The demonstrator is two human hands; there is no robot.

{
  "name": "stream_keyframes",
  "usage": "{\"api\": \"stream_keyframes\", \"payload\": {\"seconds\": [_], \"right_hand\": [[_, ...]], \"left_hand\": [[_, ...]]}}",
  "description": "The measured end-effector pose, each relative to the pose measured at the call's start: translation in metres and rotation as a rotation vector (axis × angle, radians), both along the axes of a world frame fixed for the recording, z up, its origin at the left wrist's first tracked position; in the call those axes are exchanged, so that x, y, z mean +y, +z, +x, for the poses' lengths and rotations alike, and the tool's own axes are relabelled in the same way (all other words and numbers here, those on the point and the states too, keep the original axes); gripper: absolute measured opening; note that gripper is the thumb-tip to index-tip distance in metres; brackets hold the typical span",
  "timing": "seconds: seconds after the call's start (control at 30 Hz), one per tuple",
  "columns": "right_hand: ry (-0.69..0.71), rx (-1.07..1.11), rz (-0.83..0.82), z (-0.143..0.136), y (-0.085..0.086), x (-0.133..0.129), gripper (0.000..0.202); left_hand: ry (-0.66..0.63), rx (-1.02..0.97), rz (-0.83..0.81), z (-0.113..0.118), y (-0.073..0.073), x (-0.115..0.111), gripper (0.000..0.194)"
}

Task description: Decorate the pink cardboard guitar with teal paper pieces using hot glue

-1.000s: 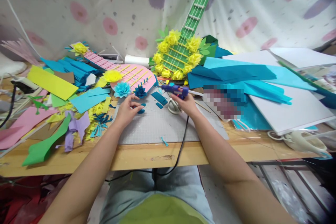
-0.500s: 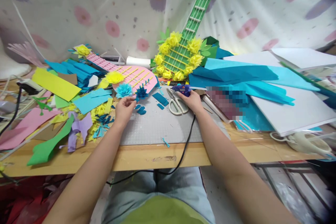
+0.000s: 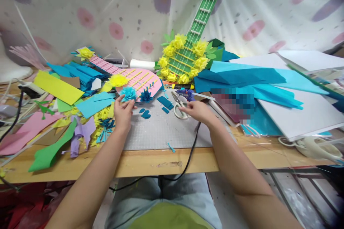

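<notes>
The pink guitar lay left, on the far side. Near its light blue flower, the left hand had half-bent fingers. The right hand, fingers curled, was at the scissors. You couldn't tell if either held anything.

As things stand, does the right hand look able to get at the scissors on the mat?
Probably yes: the right hand is right at the handles of the scissors, and the glue gun lies beyond those handles, not across them.

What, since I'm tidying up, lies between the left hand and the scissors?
Head view: rounded blue scraps and rectangular blue pieces lie on the mat.
</notes>
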State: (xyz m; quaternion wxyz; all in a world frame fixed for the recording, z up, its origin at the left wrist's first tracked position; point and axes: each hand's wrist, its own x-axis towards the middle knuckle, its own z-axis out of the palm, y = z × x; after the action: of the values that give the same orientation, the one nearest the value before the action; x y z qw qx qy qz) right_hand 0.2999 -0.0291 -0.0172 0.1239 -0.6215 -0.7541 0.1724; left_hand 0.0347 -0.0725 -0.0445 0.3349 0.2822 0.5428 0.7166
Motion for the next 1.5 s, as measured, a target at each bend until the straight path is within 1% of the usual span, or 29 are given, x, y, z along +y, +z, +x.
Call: {"api": "stream_keyframes", "payload": {"seconds": [0.03,0.07,0.13,0.23,0.33,0.4,0.47,0.53,0.63,0.7,0.8,0.87,1.0,1.13,1.23,1.37,1.5], "right_hand": [[0.075,0.019,-0.043,-0.007,-0.001,-0.003,0.049],[0.134,0.058,-0.053,-0.015,-0.003,-0.005,0.049],[0.215,0.185,-0.026,-0.031,-0.006,-0.009,0.048],[0.296,0.423,-0.005,-0.054,-0.009,-0.012,0.038],[0.319,0.685,-0.041,-0.079,-0.009,-0.012,0.026],[0.301,0.89,-0.13,-0.095,-0.01,-0.011,0.021],[0.252,1.081,-0.278,-0.11,-0.01,-0.01,0.022],[0.172,1.248,-0.44,-0.123,-0.009,-0.01,0.025],[0.057,1.444,-0.648,-0.141,-0.005,-0.014,0.027],[0.007,1.526,-0.731,-0.151,-0.003,-0.016,0.024],[-0.051,1.586,-0.782,-0.162,-0.001,-0.019,0.022],[-0.076,1.614,-0.787,-0.167,0.0,-0.02,0.02],[-0.084,1.629,-0.747,-0.172,0.001,-0.021,0.017],[-0.089,1.618,-0.678,-0.178,0.001,-0.02,0.015],[-0.072,1.6,-0.625,-0.181,-0.001,-0.018,0.016],[-0.012,1.541,-0.56,-0.179,-0.002,-0.014,0.016],[0.026,1.479,-0.561,-0.174,-0.004,-0.008,0.016]], "left_hand": [[-0.028,-0.02,0.0,0.001,0.0,0.0,0.05],[-0.061,-0.037,-0.004,0.002,0.001,0.0,0.048],[-0.124,-0.073,-0.02,0.006,0.0,-0.001,0.041],[-0.19,-0.154,-0.033,0.013,0.002,-0.003,0.034],[-0.234,-0.255,-0.009,0.019,0.006,-0.006,0.031],[-0.227,-0.331,-0.004,0.021,0.01,-0.007,0.031],[-0.21,-0.416,-0.01,0.021,0.013,-0.007,0.032],[-0.215,-0.498,-0.012,0.019,0.014,-0.006,0.033],[-0.239,-0.577,-0.002,0.015,0.011,-0.004,0.03],[-0.246,-0.599,-0.008,0.012,0.008,-0.002,0.026],[-0.26,-0.613,-0.013,0.01,0.007,-0.001,0.02],[-0.265,-0.633,-0.002,0.009,0.008,-0.001,0.018],[-0.251,-0.666,0.005,0.007,0.012,-0.001,0.017],[-0.273,-0.606,0.003,0.006,0.011,0.0,0.018],[-0.283,-0.631,0.008,0.005,0.01,0.0,0.021],[-0.295,-0.659,0.014,0.008,0.012,-0.001,0.022],[-0.274,-0.619,0.001,0.01,0.013,-0.002,0.02]]}}
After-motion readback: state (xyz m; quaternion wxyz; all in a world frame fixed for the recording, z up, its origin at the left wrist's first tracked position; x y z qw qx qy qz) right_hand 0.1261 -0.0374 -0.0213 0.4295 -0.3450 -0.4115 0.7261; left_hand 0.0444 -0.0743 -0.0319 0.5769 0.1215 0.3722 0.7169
